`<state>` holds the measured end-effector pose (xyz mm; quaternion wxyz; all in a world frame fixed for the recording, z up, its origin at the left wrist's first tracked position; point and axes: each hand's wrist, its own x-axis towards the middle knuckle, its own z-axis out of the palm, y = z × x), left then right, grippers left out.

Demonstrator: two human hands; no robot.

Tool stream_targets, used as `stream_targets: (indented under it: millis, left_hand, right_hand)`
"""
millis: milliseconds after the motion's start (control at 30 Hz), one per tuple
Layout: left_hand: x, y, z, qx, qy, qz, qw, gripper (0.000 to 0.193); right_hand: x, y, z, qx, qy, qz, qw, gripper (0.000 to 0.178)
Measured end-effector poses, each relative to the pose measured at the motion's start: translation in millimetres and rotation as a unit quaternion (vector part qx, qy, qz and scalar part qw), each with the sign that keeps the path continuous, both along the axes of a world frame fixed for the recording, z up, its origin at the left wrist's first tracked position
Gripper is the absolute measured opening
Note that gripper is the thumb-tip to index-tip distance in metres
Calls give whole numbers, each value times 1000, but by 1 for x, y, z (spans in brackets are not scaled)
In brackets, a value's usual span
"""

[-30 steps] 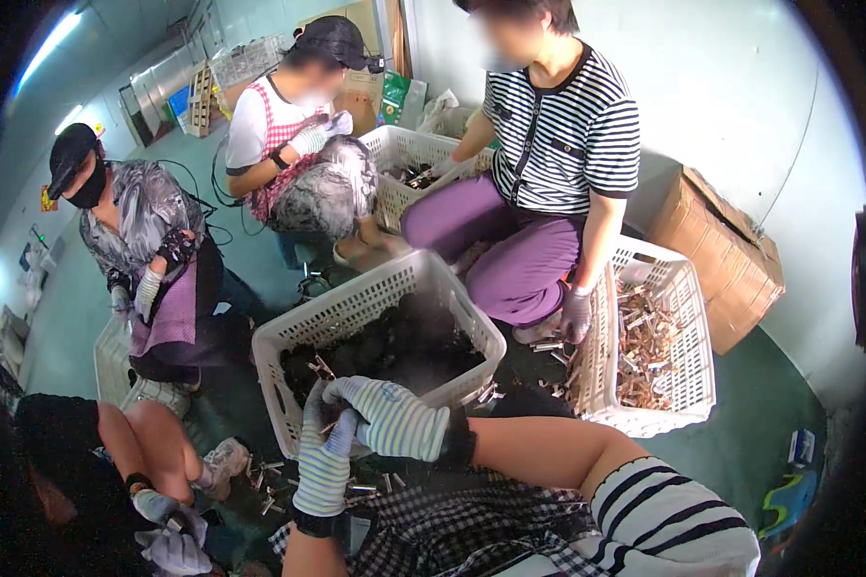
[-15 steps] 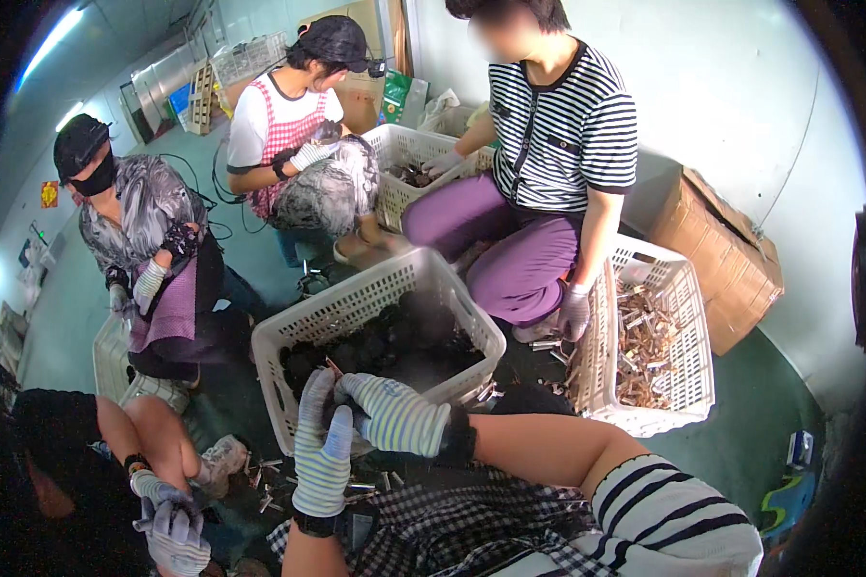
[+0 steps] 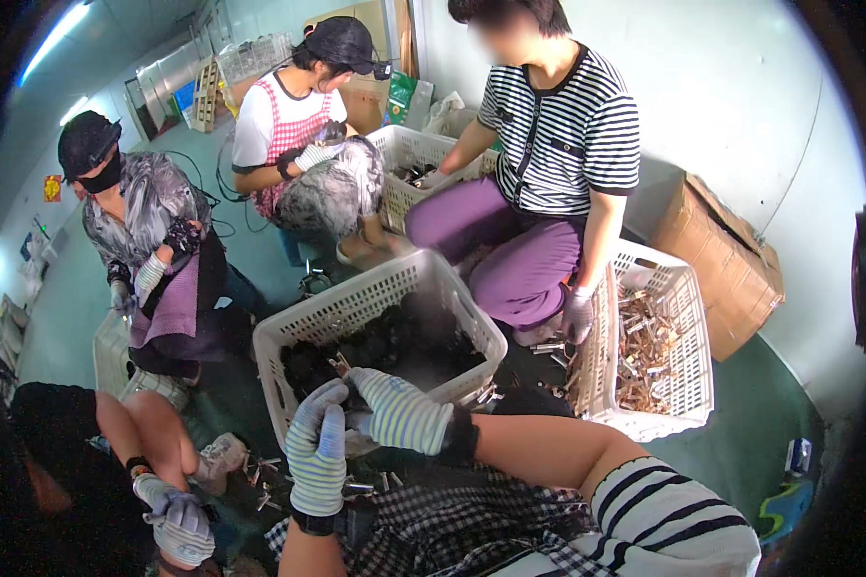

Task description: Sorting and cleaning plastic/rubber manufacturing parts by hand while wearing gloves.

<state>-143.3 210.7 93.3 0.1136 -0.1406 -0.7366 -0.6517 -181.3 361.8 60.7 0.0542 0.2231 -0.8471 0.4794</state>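
Note:
Both my hands wear white gloves with pale green and blue stripes and meet over the near edge of a white plastic basket (image 3: 289,380). In the basket lies a heap of black pieces (image 3: 404,337), too dark to tell their kind. My right hand (image 3: 402,413), coming in from the right, is closed, with a small metal piece (image 3: 341,363) sticking up at its fingertips. Upright beside it, my left hand (image 3: 318,447) has its fingers bent together near the same spot; what they hold, if anything, is hidden.
At the right stands a white basket (image 3: 698,337) of small copper-coloured and silvery metal pieces, by a cardboard box (image 3: 717,264). Loose metal pieces (image 3: 269,476) lie on the floor. Several gloved co-workers sit around; one in a striped top (image 3: 558,125) reaches into a far basket (image 3: 394,197).
My left fingers have drawn in and bent, where they were stretched up before. The small metal piece now shows slightly higher and to the right, at my right fingertips.

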Motion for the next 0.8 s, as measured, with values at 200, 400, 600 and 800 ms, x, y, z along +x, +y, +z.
stream_targets:
  millis: [200, 400, 600, 800]
  left_hand:
    - [5, 2, 4, 79, -85, 25, 993, 19]
    - [5, -2, -1, 64, -89, 77, 991, 19]
    - [-2, -7, -9, 24, 21, 59, 998, 19]
    - [-11, -19, -27, 71, 7, 46, 996, 73]
  right_hand:
    - [3, -1, 11, -46, -34, 48, 997, 52]
    - [10, -5, 13, -47, -29, 28, 998, 49]
    - [8, -7, 6, -121, -89, 74, 986, 46]
    - [13, -4, 24, -176, -106, 103, 973, 53]
